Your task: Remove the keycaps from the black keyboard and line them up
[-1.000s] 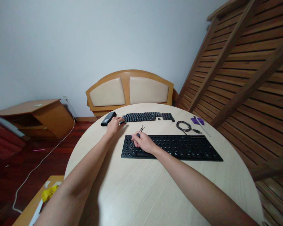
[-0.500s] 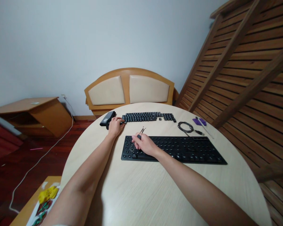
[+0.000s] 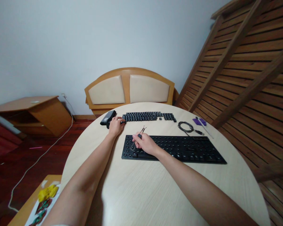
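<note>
My right hand [image 3: 145,143] is closed on a wire keycap puller [image 3: 139,136] with a black middle. Its two hooked prongs point away from me, and a wire loop sticks out below the fingers. Beneath that hand lies a black keyboard [image 3: 193,150] with its keycaps off across most of the board. Farther off, loose black keycaps [image 3: 141,116] stand laid out in keyboard order. At their left end my left hand [image 3: 116,126] rests with bent, closed fingers, a small dark piece showing at the fingertips. What exactly it grips is partly hidden.
A dark pouch-like item [image 3: 108,118] lies beside my left hand. To the right are the coiled USB cable [image 3: 185,126], a purple piece [image 3: 198,121] and a thin white stick [image 3: 206,129]. All sit on a round wooden table [image 3: 136,188]. Slatted wood [image 3: 240,94] leans at right.
Both hands hold nearly the same places. The view has shifted very slightly; nothing is visibly picked up or let go.
</note>
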Action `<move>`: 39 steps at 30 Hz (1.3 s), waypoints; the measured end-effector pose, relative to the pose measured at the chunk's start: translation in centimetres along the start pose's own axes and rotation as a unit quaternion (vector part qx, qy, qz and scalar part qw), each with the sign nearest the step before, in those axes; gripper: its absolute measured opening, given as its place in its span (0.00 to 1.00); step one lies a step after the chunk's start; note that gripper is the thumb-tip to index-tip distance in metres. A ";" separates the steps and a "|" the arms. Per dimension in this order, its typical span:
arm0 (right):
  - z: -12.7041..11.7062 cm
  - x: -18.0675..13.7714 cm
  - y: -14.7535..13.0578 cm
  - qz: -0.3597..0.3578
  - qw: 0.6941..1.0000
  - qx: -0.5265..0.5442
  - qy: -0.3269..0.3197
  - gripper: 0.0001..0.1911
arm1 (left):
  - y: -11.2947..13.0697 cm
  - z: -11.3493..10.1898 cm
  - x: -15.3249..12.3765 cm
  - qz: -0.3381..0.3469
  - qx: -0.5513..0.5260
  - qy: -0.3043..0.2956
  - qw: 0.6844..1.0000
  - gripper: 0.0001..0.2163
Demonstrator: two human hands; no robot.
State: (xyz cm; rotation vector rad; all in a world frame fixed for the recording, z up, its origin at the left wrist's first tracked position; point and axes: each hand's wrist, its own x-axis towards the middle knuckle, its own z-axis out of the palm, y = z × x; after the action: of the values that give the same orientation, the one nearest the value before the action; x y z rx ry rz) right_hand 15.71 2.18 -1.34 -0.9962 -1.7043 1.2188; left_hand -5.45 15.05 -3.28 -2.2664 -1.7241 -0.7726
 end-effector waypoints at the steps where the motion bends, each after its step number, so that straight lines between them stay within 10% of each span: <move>1: 0.0 0.0 0.1 0.001 1.000 0.001 0.000 0.17 | 0.0 0.1 0.0 -0.001 0.000 0.000 1.000 0.10; 39: 0.1 0.0 0.1 -0.002 1.000 0.016 -0.003 0.17 | 0.9 -0.9 -0.8 -0.069 -0.001 -0.015 0.998 0.11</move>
State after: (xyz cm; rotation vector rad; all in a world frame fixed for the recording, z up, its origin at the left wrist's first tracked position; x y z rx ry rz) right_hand 15.67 2.17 -1.47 -0.9705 -1.6851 1.2449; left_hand -5.05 13.71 -2.81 -2.1892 -1.9093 -0.7696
